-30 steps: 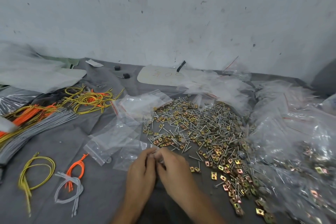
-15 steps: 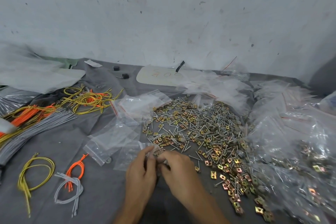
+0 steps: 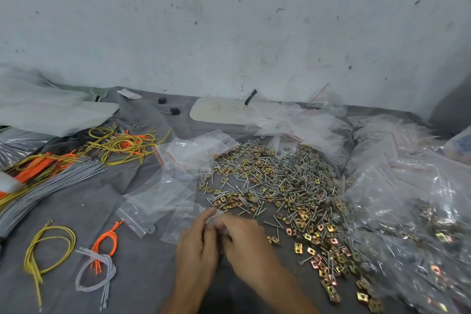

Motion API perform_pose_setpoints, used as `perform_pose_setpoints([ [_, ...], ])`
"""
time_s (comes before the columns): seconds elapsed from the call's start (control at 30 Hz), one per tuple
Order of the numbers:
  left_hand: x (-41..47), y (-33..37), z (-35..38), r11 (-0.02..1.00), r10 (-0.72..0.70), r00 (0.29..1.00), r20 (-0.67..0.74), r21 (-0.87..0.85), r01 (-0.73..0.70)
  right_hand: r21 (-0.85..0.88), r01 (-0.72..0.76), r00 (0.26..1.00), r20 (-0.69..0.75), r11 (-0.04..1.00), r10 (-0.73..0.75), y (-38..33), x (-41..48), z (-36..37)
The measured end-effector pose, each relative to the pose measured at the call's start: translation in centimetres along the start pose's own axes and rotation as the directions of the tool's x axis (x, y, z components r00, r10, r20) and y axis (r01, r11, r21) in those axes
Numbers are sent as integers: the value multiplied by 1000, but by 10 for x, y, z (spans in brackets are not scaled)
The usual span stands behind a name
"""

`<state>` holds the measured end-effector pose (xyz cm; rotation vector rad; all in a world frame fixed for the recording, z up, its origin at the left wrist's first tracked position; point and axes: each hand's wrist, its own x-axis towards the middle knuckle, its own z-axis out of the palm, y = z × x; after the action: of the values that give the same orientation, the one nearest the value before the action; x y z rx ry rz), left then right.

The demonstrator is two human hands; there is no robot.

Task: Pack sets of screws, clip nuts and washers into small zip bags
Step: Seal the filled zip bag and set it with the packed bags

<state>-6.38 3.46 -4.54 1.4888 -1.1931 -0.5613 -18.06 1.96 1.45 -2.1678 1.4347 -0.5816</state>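
The hardware pile [image 3: 280, 186] has empty zip bags [image 3: 158, 196] to its left, filled bags [image 3: 413, 224] to its right, wire bundles [image 3: 122, 143] farther left.

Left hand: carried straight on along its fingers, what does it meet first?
Probably the near edge of the pile of screws and clip nuts, just past the small zip bag the left hand pinches; depth unclear.

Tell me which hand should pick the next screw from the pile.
Right, probably. The right hand lies nearest the screw pile, which spreads to its side; the left hand sits by the empty zip bags and would cross over.
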Motion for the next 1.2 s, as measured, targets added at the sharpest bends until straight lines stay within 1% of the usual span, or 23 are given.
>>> perform_pose_setpoints([
  [0.13,0,-4,1,1000,-8,1000,22,-9,9,-22,-10,997,71,1000,11,2,-1,-7],
  [0.27,2,-4,1,999,-31,999,21,-27,32,-45,-11,994,106,999,15,-1,1,-10],
  [0.37,2,-6,0,999,-20,1000,18,-42,20,-65,7,993,116,998,0,-2,1,-9],
  [0.47,1,-7,1,999,-12,1000,21,-39,13,-74,17,995,98,997,-10,-4,1,-9],
  [0.6,1,-4,0,1000,-1,1000,15,-12,1,-32,32,998,61,999,-30,-3,-2,-8],
  [0.67,1,-5,0,1000,4,1000,9,-12,-4,16,30,998,51,999,-31,-2,-4,-5],
  [0.7,1,-5,0,1000,10,1000,5,-13,-10,48,24,999,27,999,-25,-1,-5,-3],
  [0.73,0,-5,-1,1000,18,1000,2,-8,-18,72,19,999,-28,997,-17,1,-5,-2],
  [0.8,-1,-2,-3,999,43,999,8,23,-43,27,26,984,-178,999,-21,5,-4,1],
  [0.83,-2,-2,-3,997,61,998,22,47,-62,-17,20,977,-210,1000,-23,7,-2,0],
  [0.87,-4,-1,-4,994,76,996,44,75,-79,-39,6,981,-195,999,-14,9,-1,0],
  [0.9,-6,-1,-5,989,92,993,76,110,-100,-32,-14,989,-147,999,10,11,0,-1],
  [0.97,-14,1,-9,964,126,980,151,215,-157,-21,-46,997,-56,999,45,13,1,-2],
  [1.0,-18,4,-12,944,134,974,182,275,-182,-40,-57,998,-38,998,56,14,0,-2],
  [1.03,-22,6,-14,927,138,970,200,319,-198,-49,-68,997,-44,996,66,15,-2,-2],
  [1.1,-30,11,-17,919,129,970,205,344,-195,-18,-66,994,-84,998,64,14,-4,-2],
  [1.2,-41,15,-21,940,109,984,144,307,-149,125,-39,992,-111,991,53,9,-2,-10],
])
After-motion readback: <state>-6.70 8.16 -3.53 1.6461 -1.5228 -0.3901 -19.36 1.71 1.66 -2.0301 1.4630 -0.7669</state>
